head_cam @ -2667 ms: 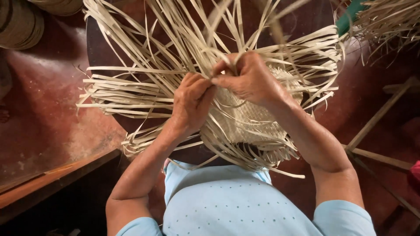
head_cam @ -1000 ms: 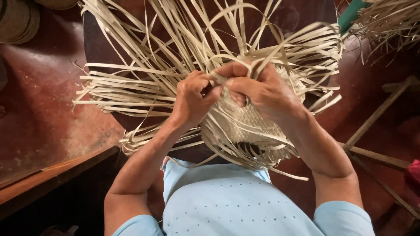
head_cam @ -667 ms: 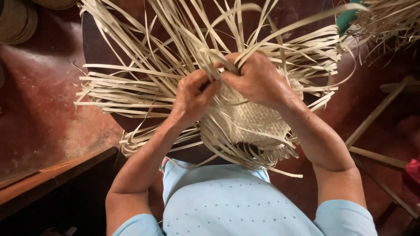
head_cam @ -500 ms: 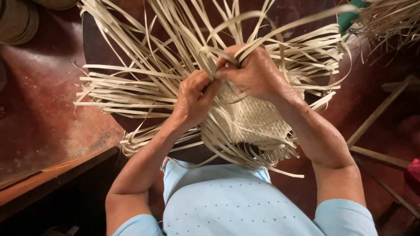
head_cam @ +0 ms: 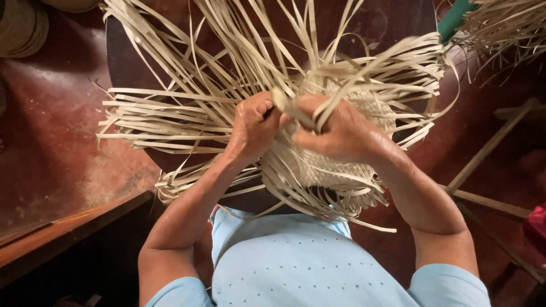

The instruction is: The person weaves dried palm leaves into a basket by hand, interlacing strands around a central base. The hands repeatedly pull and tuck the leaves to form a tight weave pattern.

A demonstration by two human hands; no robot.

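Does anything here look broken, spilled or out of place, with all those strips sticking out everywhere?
Nothing stands out. The loose pale strips fan from the woven piece that the left hand and right hand grip; none looks snapped.

Worn reddish floor (head_cam: 51, 153) (wooden frame (head_cam: 483, 170) right).

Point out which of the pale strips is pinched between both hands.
The short strip running between the left hand and right hand; unlike the loose strips fanning outward, both hands grip it.
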